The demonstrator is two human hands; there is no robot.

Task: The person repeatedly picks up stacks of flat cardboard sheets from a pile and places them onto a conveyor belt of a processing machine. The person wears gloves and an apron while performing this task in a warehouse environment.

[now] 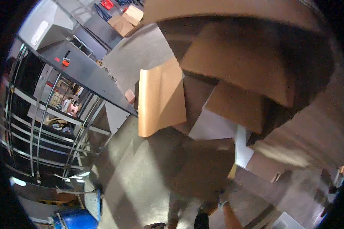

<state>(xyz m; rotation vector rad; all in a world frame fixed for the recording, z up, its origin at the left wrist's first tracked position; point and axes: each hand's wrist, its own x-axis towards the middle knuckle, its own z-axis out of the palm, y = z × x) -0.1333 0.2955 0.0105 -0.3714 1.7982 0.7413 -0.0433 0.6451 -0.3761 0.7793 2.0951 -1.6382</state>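
Observation:
A brown cardboard sheet point(202, 168) stands out in front of me, low in the head view, blurred and in shade. My right hand point(221, 199) is at its lower right edge, with a band at the wrist. The sheet and the blur hide the fingers, so their grip does not show. Left of it, a dim, smeared limb shape, perhaps my left hand point(173, 202), reaches the sheet's lower left edge; no fingers can be made out. Just beyond the sheet, a curled tan sheet point(162, 99) catches the light.
Large brown cardboard pieces point(240, 57) overlap at the far right, with pale sheets point(214, 124) among them. To the left is a dark table point(91, 82) bearing an orange-and-black tool point(65, 62), beside a metal rack point(38, 133). A blue drum-shaped object point(78, 220) sits at lower left.

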